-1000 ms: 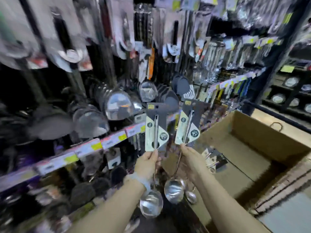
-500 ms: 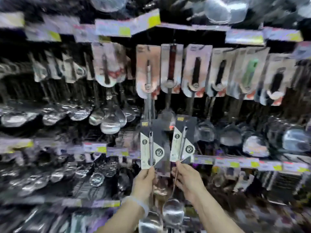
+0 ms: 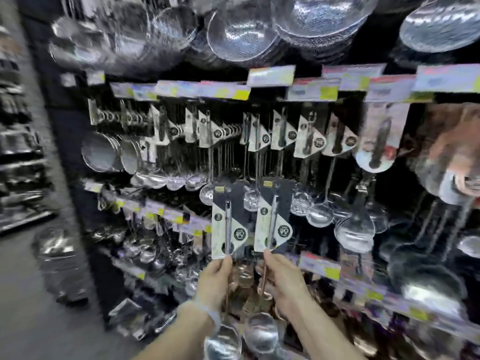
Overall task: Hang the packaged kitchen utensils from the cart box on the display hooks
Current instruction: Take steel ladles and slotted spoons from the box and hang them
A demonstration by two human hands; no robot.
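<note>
I hold two packaged steel ladles upright in front of the display. My left hand (image 3: 215,279) grips the handle of the left ladle (image 3: 228,222), whose black and white card stands above my fingers and whose bowl hangs by my wrist. My right hand (image 3: 281,281) grips the right ladle (image 3: 272,216), carded the same way. Behind them a row of display hooks (image 3: 259,131) carries several matching carded ladles and skimmers. The cart box is out of view.
Steel strainers and colanders (image 3: 241,29) hang along the top. Price-tag rails (image 3: 319,263) run across the shelves. More ladle bowls (image 3: 354,229) hang to the right. A grey aisle floor (image 3: 26,307) lies at the left, beside the rack's end.
The view has swung left from the cart box to the hook wall and now looks at higher rows. Both hands still hold the two ladles upright, side by side.
</note>
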